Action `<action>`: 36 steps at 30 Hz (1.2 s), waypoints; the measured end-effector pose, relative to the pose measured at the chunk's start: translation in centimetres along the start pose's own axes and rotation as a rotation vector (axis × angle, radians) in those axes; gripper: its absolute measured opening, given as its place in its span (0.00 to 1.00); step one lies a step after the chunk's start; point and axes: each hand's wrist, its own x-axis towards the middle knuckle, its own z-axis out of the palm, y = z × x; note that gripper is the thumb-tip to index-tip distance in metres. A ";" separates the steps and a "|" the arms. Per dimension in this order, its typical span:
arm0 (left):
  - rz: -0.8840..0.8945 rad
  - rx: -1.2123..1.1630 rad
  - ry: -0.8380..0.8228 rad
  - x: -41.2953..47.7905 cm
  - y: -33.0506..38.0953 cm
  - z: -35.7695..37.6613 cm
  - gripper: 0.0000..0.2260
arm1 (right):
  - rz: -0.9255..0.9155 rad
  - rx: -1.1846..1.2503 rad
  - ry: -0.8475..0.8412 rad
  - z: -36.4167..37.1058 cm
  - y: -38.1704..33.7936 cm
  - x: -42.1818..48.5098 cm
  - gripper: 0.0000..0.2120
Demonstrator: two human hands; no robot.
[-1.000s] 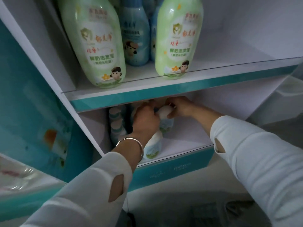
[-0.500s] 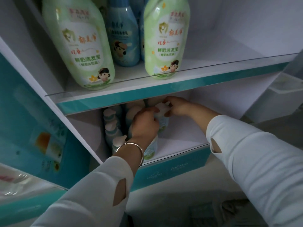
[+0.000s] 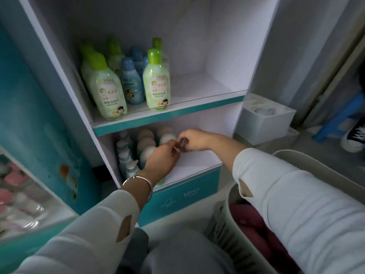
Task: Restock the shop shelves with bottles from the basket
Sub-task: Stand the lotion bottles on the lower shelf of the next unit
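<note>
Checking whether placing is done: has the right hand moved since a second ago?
Yes, the right hand drew rightward from the white-capped bottles along the lower shelf.

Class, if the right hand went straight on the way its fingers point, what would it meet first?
The left hand, probably: its fingertips lie just ahead, with a round-capped bottle behind. Depth is unclear.

head view, looking down, near shelves (image 3: 169, 113)

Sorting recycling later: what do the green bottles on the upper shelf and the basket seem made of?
Green bottles: likely glossy, translucent plastic, judging by light glints and moulded caps. Basket: probably matte plastic; its pale rigid rim and slatted wall suggest moulding.
</note>
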 end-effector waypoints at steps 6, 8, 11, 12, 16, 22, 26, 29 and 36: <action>0.133 -0.047 -0.027 -4.6 6.9 0.0 0.14 | 0.012 -0.105 0.100 -2.4 0.1 -9.6 0.11; 0.195 -0.087 -0.048 -6.1 9.2 0.4 0.13 | 0.044 -0.093 0.147 -3.1 1.0 -12.6 0.06; 0.286 -0.096 -0.099 -8.2 12.2 1.2 0.12 | 0.101 -0.121 0.166 -3.9 2.4 -16.9 0.09; 0.321 -0.079 -0.119 -8.8 13.2 1.6 0.12 | 0.135 -0.103 0.143 -4.0 2.9 -18.3 0.12; 0.431 -0.008 -0.235 -11.1 16.6 3.2 0.13 | 0.270 -0.040 -0.009 -3.4 5.2 -23.0 0.08; 0.563 0.091 -0.595 -14.3 20.4 5.7 0.13 | 0.477 -0.001 -0.352 -2.2 8.3 -27.7 0.03; 0.497 0.184 -0.796 -15.4 20.9 8.6 0.19 | 0.477 -0.073 -0.480 -1.4 9.5 -29.9 0.15; 0.490 0.251 -0.807 -16.1 20.7 10.2 0.25 | 0.458 -0.047 -0.458 -1.3 9.6 -30.3 0.16; 0.422 0.231 -0.750 -16.4 20.4 12.4 0.29 | 0.482 0.119 -0.188 -1.9 10.7 -29.4 0.06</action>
